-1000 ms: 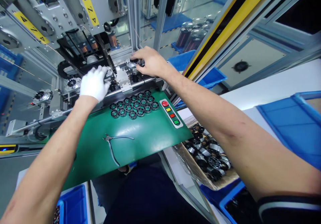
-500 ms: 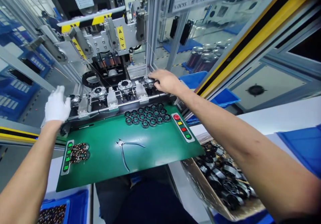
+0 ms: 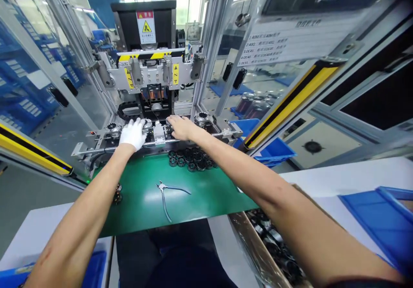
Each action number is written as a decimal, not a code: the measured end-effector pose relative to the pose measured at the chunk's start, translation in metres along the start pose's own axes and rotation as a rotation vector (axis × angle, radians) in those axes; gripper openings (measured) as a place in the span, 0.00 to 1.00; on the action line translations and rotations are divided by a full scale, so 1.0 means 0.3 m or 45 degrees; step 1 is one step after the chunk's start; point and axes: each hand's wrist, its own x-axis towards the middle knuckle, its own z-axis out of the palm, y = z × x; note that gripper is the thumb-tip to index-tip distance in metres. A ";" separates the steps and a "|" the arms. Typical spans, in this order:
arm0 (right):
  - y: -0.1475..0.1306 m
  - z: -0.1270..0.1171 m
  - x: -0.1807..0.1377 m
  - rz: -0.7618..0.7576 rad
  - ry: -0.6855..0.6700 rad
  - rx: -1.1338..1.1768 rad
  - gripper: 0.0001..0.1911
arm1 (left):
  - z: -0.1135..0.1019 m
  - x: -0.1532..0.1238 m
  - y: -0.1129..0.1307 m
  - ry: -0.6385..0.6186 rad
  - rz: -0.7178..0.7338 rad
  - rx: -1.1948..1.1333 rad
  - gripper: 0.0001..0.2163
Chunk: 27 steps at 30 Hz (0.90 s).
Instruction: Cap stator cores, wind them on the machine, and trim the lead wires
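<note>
My left hand (image 3: 133, 134), in a white glove, reaches onto the machine's row of fixtures. Its fingers and thumb are around the side of a round metal stator core (image 3: 147, 124). My bare right hand (image 3: 181, 127) is bent over the neighbouring fixture, and its fingertips rest on a round part mostly hidden beneath them. A silver clamp block (image 3: 159, 133) stands between the two hands. Further round stator cores sit in the outer fixtures, one at the left end (image 3: 112, 127) and another stator core (image 3: 202, 117) at the right.
Cutting pliers (image 3: 164, 188) lie spread on the green mat (image 3: 142, 212). Several black ring-shaped parts (image 3: 192, 166) are grouped behind them. Copper-wound parts (image 3: 118, 194) show partly behind my left forearm. A carton (image 3: 247, 240) of metal parts stands at right. Yellow-black posts (image 3: 284, 105) flank the machine.
Both hands have moved inward from the outermost fixtures to the two middle ones. My view has tilted up and straightened, showing more of the machine. The pliers still lie on the mat.
</note>
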 end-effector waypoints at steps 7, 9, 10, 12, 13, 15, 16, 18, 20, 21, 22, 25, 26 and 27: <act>0.143 -0.060 -0.612 0.177 0.340 0.094 0.36 | 0.142 -0.620 0.012 0.371 0.123 -0.286 0.22; 0.141 0.030 -0.884 0.386 0.465 0.086 0.30 | 0.272 -0.853 0.054 0.320 0.121 -0.360 0.19; 0.130 0.093 -1.006 0.502 0.529 0.069 0.28 | 0.335 -0.946 0.085 0.298 0.077 -0.376 0.18; 0.098 0.235 -1.196 0.689 0.611 0.038 0.25 | 0.432 -1.063 0.148 0.251 -0.050 -0.360 0.17; 0.084 0.302 -1.260 0.755 0.648 0.027 0.24 | 0.460 -1.084 0.175 0.213 -0.107 -0.365 0.17; 0.071 0.412 -1.328 0.839 0.721 0.016 0.23 | 0.479 -1.063 0.214 0.130 -0.170 -0.398 0.18; 0.073 0.450 -1.339 0.861 0.750 0.016 0.21 | 0.474 -1.027 0.228 0.090 -0.174 -0.419 0.18; 0.088 0.493 -1.336 0.879 0.796 0.016 0.19 | 0.447 -0.924 0.253 0.038 -0.142 -0.423 0.15; 0.106 0.506 -1.327 0.877 0.831 0.012 0.21 | 0.416 -0.797 0.286 0.014 -0.105 -0.385 0.09; 0.113 0.507 -1.325 0.872 0.847 0.008 0.22 | 0.405 -0.730 0.306 0.008 -0.098 -0.361 0.09; 0.118 0.508 -1.324 0.866 0.863 0.003 0.22 | 0.396 -0.663 0.328 0.009 -0.099 -0.334 0.09; 0.123 0.513 -1.330 0.841 0.904 -0.011 0.22 | 0.393 -0.485 0.393 -0.010 -0.100 -0.256 0.11; 0.124 0.516 -1.332 0.832 0.912 -0.014 0.22 | 0.397 -0.439 0.411 -0.031 -0.086 -0.235 0.11; 0.125 0.520 -1.334 0.825 0.917 -0.015 0.22 | 0.404 -0.402 0.425 -0.054 -0.066 -0.217 0.12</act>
